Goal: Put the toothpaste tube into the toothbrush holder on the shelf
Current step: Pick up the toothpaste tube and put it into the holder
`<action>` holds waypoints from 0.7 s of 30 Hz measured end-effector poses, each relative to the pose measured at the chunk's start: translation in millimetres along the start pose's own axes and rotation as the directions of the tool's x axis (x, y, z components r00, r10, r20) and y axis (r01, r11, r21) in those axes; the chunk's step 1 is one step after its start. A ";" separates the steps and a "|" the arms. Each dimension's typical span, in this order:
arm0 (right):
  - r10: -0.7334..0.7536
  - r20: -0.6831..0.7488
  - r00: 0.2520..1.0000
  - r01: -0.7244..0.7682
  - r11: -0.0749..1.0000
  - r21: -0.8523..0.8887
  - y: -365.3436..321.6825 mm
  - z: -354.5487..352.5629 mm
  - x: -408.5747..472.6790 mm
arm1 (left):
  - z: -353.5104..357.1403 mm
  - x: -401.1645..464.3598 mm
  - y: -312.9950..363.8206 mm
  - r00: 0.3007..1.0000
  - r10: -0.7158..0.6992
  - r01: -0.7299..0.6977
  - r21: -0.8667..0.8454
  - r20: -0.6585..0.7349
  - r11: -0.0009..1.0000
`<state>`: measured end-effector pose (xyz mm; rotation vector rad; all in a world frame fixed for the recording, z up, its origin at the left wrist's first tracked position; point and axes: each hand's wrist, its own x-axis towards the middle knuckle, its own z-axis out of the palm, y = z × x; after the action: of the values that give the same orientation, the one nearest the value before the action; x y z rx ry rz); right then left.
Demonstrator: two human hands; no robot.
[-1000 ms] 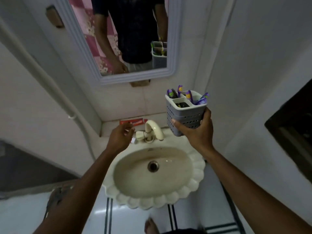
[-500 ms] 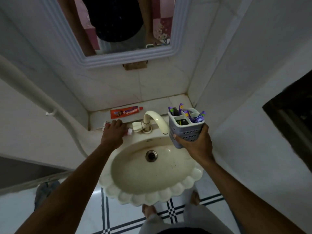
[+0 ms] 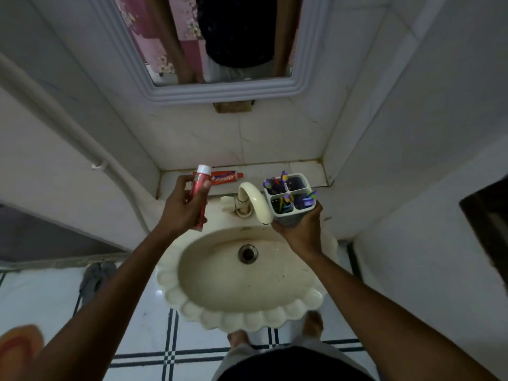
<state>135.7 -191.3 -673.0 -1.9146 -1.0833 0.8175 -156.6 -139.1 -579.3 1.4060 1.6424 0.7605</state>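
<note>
My left hand [image 3: 182,209] grips a red toothpaste tube [image 3: 200,198] with a white cap, held upright with the cap up, above the sink's left rim. My right hand [image 3: 301,232] holds a grey toothbrush holder [image 3: 290,198] from below, to the right of the tap. The holder has four compartments with several purple and yellow toothbrushes in them. The far right compartment looks empty. A second red toothpaste tube [image 3: 224,177] lies flat on the tiled shelf [image 3: 305,171] behind the sink.
A cream scalloped sink [image 3: 242,306] is below my hands, with a curved cream tap [image 3: 254,200] between them. A framed mirror [image 3: 220,89] hangs on the wall above the shelf. A white pipe [image 3: 82,138] runs down the left wall. Slippers [image 3: 94,279] lie on the floor left.
My left hand has picked the white-capped tube up from the sink's edge and raised it upright. My right hand still holds the holder, now slightly lower and nearer the tap.
</note>
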 end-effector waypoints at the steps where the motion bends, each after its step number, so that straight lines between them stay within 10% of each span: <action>1: 0.002 0.010 1.000 -0.002 1.000 -0.001 1.3 0.2 -0.8 | 1.9 -2.2 15.4 1.000 0.014 -0.013 -0.047 0.016 0.999; 9: -0.015 0.083 0.996 0.006 0.995 0.103 -0.4 -14.3 -9.5 | 43.0 6.0 123.6 0.933 0.241 -0.304 0.230 0.266 0.924; 16: -0.065 0.053 0.996 0.057 0.989 0.140 -1.4 -27.4 -10.6 | 105.3 27.6 161.1 0.865 0.351 -0.496 0.715 0.358 0.493; 21: -0.074 0.064 0.995 0.066 0.990 0.126 0.9 -33.0 -8.1 | 118.3 32.1 159.8 0.845 0.413 -0.533 0.599 0.340 0.598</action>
<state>159.5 -209.0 -656.2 -1.7476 -1.1082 0.8953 22.7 -84.7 -505.5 2.4429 1.4667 0.2779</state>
